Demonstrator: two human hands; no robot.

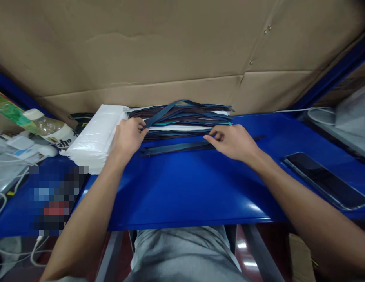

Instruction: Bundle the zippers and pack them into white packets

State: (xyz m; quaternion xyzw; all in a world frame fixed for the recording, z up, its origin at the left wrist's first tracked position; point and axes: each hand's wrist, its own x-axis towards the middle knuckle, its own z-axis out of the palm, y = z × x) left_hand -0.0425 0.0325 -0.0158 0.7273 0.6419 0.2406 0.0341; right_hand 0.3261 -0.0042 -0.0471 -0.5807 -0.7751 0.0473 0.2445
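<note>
My left hand (129,135) is closed, with thumb and fingers pinching one end of a dark blue fabric strip (162,113) that looks like a zipper tape. From there the strip bends up and over a pile of similar strips (188,128) in blue, brown, white and teal. My right hand (233,141) is at the pile's near right side, its fingers loosely curled and thumb apart, with nothing visible between them. Passing under that hand, a separate dark blue strip (179,147) lies on the table in front of the pile. White plastic packets (94,131) are stacked beside my left hand.
A phone (326,180) lies on the blue table (188,192) at right. Over on the left are a capped bottle (49,127), white cables (11,158) and a blurred-out item (57,199). A cardboard wall (170,47) stands behind the pile.
</note>
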